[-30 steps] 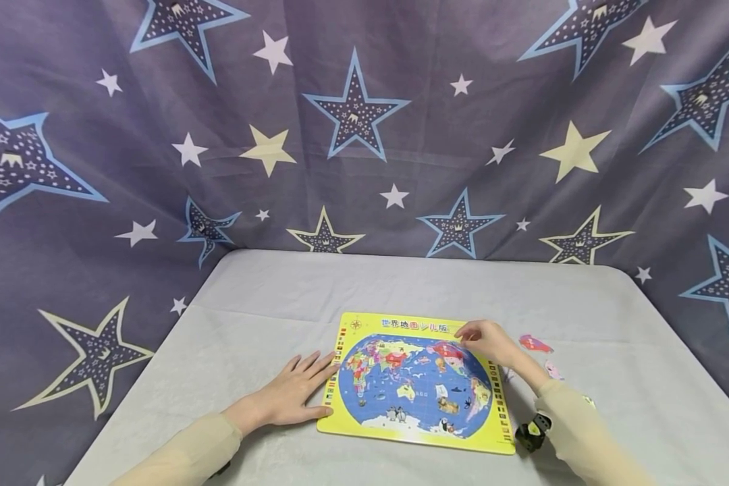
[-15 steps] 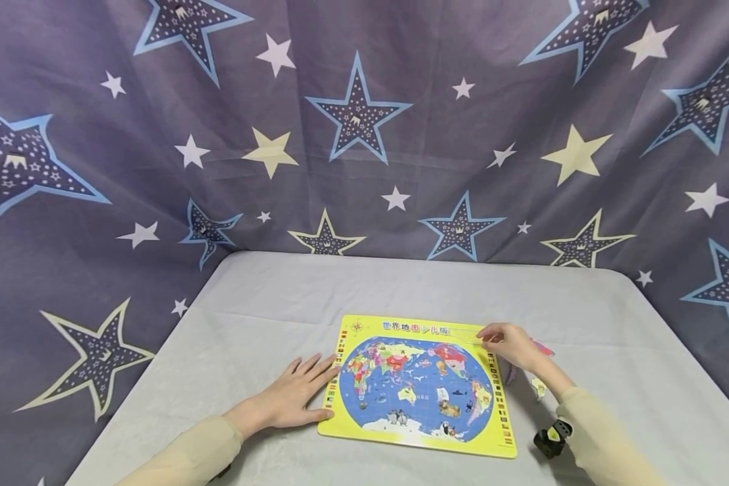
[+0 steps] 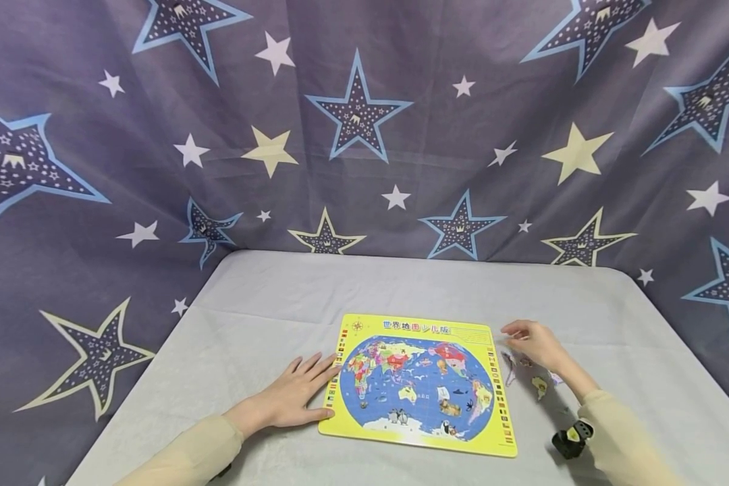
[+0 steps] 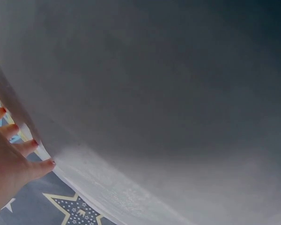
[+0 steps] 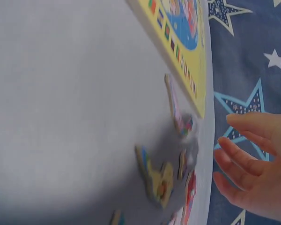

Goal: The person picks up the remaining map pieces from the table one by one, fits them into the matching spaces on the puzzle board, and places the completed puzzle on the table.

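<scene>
A yellow-bordered world map puzzle board [image 3: 492,442] lies on the table in the head view. My left hand [image 3: 298,393] is spread flat at the board's left edge, fingertips touching its border; in the left wrist view only part of that hand [image 4: 11,157] shows. Right of the board, my right hand [image 3: 536,344] hovers above loose puzzle pieces. Its fingers are loosely bent and hold nothing in the right wrist view. Below it lie a yellow piece [image 5: 159,185], a long pinkish piece [image 5: 174,105] and a red piece [image 5: 190,190]. The hand partly hides the pieces from the head camera.
A grey cloth [image 3: 267,290] covers the table. Behind it hangs a dark curtain [image 3: 401,155] printed with stars. A black wrist camera [image 3: 571,439] sits by the right sleeve. Another piece [image 5: 116,218] shows at the lower edge of the right wrist view.
My right hand has moved right, from over the board's upper right corner to above the loose pieces, uncovering the corner. My left hand stays at the board's left edge.
</scene>
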A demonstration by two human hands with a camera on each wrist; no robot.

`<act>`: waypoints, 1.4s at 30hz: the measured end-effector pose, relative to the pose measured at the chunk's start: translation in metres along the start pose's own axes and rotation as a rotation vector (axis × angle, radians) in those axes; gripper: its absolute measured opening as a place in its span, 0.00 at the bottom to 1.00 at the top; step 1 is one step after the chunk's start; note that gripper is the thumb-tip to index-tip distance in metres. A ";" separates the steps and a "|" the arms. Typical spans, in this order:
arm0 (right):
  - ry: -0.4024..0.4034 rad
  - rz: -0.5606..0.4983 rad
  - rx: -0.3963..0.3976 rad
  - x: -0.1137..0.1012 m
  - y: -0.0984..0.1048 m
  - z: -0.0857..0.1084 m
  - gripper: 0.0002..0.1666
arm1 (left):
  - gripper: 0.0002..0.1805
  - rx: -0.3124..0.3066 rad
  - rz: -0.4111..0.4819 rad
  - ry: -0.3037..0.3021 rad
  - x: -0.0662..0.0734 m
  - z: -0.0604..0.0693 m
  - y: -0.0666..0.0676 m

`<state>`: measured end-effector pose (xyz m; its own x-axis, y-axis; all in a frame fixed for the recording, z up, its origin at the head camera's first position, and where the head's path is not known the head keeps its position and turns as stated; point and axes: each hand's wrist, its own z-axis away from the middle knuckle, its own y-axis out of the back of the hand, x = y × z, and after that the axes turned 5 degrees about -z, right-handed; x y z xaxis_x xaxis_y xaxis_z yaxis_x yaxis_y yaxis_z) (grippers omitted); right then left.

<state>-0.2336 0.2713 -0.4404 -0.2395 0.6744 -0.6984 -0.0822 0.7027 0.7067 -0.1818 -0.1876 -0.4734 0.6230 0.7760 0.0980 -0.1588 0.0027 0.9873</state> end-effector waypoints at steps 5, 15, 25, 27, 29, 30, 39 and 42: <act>-0.016 0.013 0.027 0.009 0.008 0.005 0.13 | 0.44 -0.006 0.001 0.005 0.001 0.000 0.002; -0.004 0.027 0.023 0.023 0.016 0.011 0.15 | 0.44 -0.014 0.020 0.002 0.003 0.001 0.004; -0.054 0.048 0.012 0.034 0.018 0.013 0.19 | 0.44 -0.015 0.013 0.006 0.002 0.000 0.003; -0.057 0.053 0.012 0.036 0.019 0.013 0.20 | 0.44 -0.014 0.012 0.008 0.002 0.000 0.003; -0.057 0.054 0.015 0.038 0.019 0.014 0.21 | 0.44 -0.015 0.008 0.009 0.003 0.000 0.004; -0.055 0.055 0.016 0.039 0.019 0.014 0.20 | 0.44 -0.016 0.009 0.009 0.003 0.000 0.004; -0.063 0.062 -0.010 0.045 0.021 0.011 0.21 | 0.43 -0.011 0.012 0.001 0.003 0.001 0.005; -0.065 0.034 -0.035 0.048 0.023 0.012 0.23 | 0.43 -0.005 0.009 0.000 0.003 0.001 0.004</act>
<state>-0.2358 0.3223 -0.4592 -0.1791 0.7117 -0.6792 -0.1095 0.6717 0.7327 -0.1801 -0.1863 -0.4692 0.6219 0.7758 0.1072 -0.1687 -0.0010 0.9857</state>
